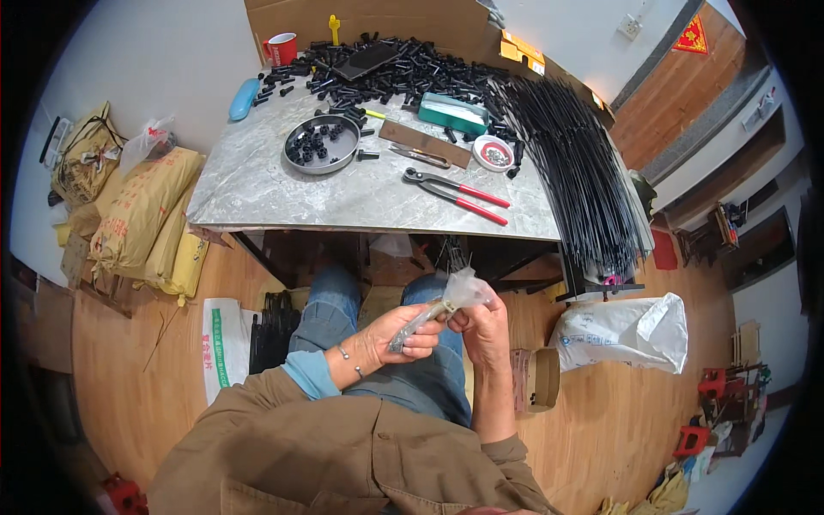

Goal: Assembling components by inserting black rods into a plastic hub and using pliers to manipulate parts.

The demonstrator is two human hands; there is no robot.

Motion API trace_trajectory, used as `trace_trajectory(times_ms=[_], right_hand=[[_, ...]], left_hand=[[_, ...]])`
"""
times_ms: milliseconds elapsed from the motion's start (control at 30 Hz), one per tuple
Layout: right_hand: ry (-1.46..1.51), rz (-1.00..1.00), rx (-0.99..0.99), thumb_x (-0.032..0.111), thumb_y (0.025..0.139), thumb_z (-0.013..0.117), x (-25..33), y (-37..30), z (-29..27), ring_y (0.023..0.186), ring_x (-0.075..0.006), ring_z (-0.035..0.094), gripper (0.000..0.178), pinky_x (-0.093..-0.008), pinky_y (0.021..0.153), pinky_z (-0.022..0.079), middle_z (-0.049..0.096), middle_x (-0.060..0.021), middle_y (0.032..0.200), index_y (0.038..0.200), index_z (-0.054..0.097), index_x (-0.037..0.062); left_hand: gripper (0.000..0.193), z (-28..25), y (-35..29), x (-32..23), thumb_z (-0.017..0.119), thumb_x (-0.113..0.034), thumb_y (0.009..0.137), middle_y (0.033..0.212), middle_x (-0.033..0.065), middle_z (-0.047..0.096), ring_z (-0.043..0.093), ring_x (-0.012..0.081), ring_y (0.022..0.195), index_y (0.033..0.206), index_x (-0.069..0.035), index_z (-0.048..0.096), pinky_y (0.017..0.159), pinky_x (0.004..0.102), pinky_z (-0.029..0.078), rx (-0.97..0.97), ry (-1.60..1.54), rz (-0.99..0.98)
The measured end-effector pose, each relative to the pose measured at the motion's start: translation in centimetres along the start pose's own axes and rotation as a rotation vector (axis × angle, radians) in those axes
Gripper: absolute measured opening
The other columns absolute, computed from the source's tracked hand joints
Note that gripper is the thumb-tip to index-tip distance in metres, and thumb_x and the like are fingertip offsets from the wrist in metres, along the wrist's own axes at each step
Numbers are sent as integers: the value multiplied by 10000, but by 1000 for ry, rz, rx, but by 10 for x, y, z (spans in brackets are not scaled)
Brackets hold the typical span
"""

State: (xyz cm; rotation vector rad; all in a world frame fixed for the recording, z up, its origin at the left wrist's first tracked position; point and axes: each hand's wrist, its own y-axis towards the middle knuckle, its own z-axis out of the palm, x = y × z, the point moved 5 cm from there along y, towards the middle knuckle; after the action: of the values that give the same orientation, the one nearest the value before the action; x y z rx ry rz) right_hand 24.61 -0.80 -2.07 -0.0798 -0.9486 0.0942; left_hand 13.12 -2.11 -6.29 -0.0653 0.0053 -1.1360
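Note:
Over my lap, in front of the table's near edge, my left hand [396, 333] is closed around a small clear plastic bag [465, 290]. The bag's narrow lower part holds something greyish, too small to make out, and slants down across my left fingers. A yellowish band or tie seems to circle its neck. My right hand [482, 328] pinches the bag near that neck, fingertips pressed together close to my left fingers. The crumpled, see-through top of the bag sticks up above both hands.
On the grey table [257, 193] are red-handled pincers [459, 196], a metal bowl [296, 161] of black parts, a small white dish [505, 160] and a teal box [438, 118]. Black bolt-like parts [429, 73] are heaped behind; long black rods [584, 172] lie right. A white sack [622, 335] stands on the floor.

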Motion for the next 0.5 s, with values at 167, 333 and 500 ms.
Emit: trace_trajectory(times_ms=[167,333,500], right_hand=[[-109,-92,-136,72,888,596,0,8,-11,560,-81,497,109,-222,494,414,571,-20,696,964,614,-4],[-78,-236,-209,98,902,587,5,14,-9,535,-77,494,111,-205,480,403,564,-25,660,968,594,9],[-1,-235,-226,125,934,542,16,24,-26,489,-48,436,110,-185,434,340,525,-1,625,979,582,33]], left_hand=[[231,2,-1,2,385,-227,989,589,-18,412,386,68,403,1004,-31,507,327,216,315,-40,192,-69],[200,3,1,1,413,-217,982,579,-17,414,387,68,398,973,-43,510,316,218,305,-90,271,-116],[204,-1,-3,0,452,-237,976,578,-12,420,384,72,400,970,-44,516,331,219,317,-175,327,-46]])
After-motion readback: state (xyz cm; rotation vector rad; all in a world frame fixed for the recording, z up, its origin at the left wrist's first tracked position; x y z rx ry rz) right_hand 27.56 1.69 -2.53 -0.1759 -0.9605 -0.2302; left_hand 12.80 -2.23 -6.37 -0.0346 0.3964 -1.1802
